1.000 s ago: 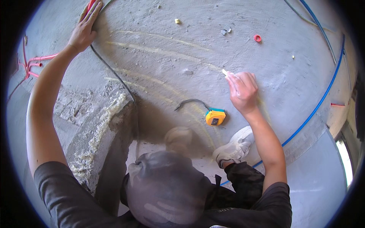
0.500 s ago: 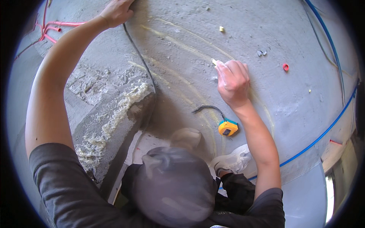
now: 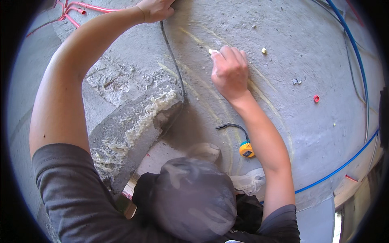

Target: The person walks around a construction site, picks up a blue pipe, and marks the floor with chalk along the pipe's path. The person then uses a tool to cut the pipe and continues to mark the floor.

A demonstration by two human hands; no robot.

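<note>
My right hand [image 3: 231, 73] is closed in a pinch on a short stick of pale yellow chalk [image 3: 212, 51], its tip at the rough grey concrete surface. Faint yellow curved lines [image 3: 265, 101] sweep across that surface on both sides of the hand. At the upper edge, my left hand [image 3: 156, 9] rests near a dark cable [image 3: 172, 54] that runs down from beneath it. The picture's edge cuts off its fingers, so their grip is hidden. A yellow and teal tape measure [image 3: 246, 149] with a black strap lies beside my right forearm.
A broken concrete ledge [image 3: 135, 121] with crumbly pale mortar stands at left. Red pipes [image 3: 77, 10] show at upper left, a blue hose [image 3: 336, 172] at right. A small chalk piece [image 3: 264, 50], grey fragments [image 3: 296, 81] and a red ring [image 3: 316, 98] lie about. A shoe [image 3: 249, 181] shows below.
My right hand has moved up and left along a yellow curve with the chalk. The whole view has shifted, so the ledge, cable and tape measure appear farther right and lower.
</note>
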